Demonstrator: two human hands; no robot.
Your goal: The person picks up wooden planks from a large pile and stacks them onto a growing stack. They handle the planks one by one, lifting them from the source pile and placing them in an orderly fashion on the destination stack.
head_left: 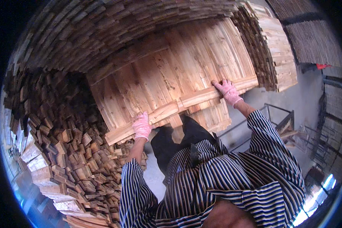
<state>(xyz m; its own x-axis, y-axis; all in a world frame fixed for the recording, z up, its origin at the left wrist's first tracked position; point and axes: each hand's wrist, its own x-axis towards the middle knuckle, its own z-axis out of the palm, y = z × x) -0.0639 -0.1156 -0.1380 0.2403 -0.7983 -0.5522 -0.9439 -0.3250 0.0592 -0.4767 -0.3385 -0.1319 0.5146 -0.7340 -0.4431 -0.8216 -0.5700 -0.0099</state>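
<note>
Two pale wooden strips lie end to end along the near edge of a layer of planks (178, 57). In a pink glove, my left hand (141, 126) is closed over the left wooden strip (164, 111), its fingers on the top face. My right hand (228, 92), gloved the same way, grips the right wooden strip (201, 95) near its far right end, thumb pointing left. The strips' inner ends meet between my hands. Below the edge, a shorter wooden piece (177, 133) sticks out toward my legs. The undersides of both grips are hidden.
Stacked boards (102, 34) rise behind the planks, and another stack (279, 49) stands at the right. A large heap of wood offcuts (76, 152) fills the left side. Lower right of the planks is a metal frame (281, 117) on the grey floor (288, 102).
</note>
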